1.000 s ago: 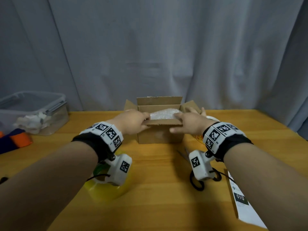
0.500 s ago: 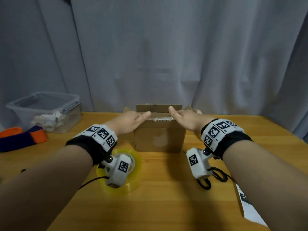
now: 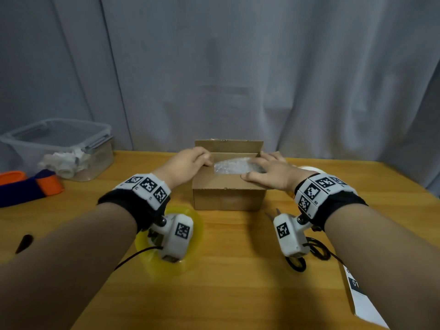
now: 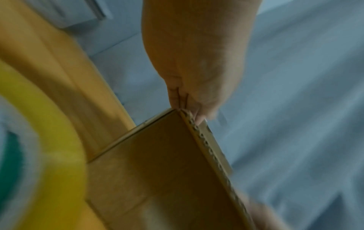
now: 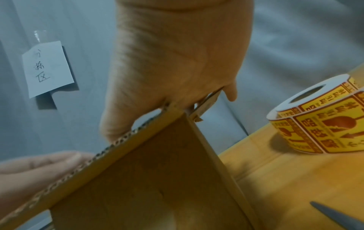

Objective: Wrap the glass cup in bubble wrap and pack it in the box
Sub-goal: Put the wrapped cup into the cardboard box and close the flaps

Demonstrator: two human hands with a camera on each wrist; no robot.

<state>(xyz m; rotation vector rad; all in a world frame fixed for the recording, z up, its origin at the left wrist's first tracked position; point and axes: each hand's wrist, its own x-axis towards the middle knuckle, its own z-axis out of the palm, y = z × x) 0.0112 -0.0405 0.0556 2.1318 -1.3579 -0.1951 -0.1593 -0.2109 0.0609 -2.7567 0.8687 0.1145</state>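
As I log this from my remote station, taking the box [image 3: 229, 195] as reference and working outward from the wearer: item one, a yellow tape roll [image 3: 170, 241] on the table [image 3: 238, 282] nearer than the box and to its left, half covered by the left wrist camera; item two, black-handled scissors [image 3: 309, 254] nearer than the box and to its right, mostly hidden under the right wrist camera. Item three, left hand [image 3: 183, 166], on the box's left top edge, fingers curled over it; I cannot tell whether they actually grip. Item four, right hand [image 3: 271, 172], fingers fairly straight, lying flat on the near flap at the box's right end, thumb along the flap. Item five, the bubble-wrapped bundle [image 3: 234, 165], inside the box, seen between the hands; the glass itself cannot be made out. Item six, a roll of yellow stickers [image 5: 323, 123], right of the box. Item seven, a clear lidded tub [image 3: 64, 148], far left, contents indistinct.
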